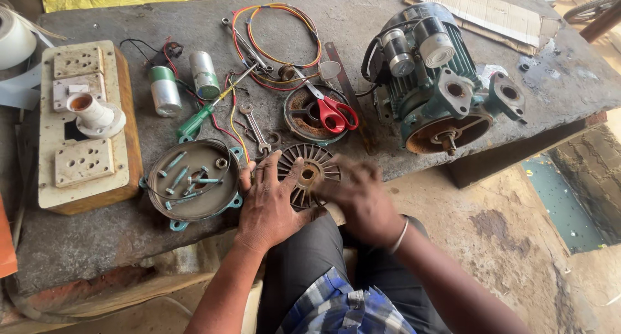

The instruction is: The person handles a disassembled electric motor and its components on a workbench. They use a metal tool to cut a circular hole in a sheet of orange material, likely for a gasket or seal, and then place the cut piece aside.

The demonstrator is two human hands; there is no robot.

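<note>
A grey metal fan impeller (315, 167) with radial blades lies at the near edge of the stone bench. My left hand (272, 201) rests on its left side, fingers spread over the blades. My right hand (362, 195) is blurred at the impeller's right side, fingers touching its hub area; whether it holds anything small is unclear. A green water pump motor (440, 88) lies on its side at the right of the bench, shaft end facing me.
A round end cover (194, 179) holds several bolts. A green-handled screwdriver (202, 117), spanners (253, 128), red-handled scissors (333, 111) on a round plate, coloured wires (278, 43), two capacitors (184, 82) and a wooden switchboard (84, 124) lie on the bench. The bench edge runs beneath my hands.
</note>
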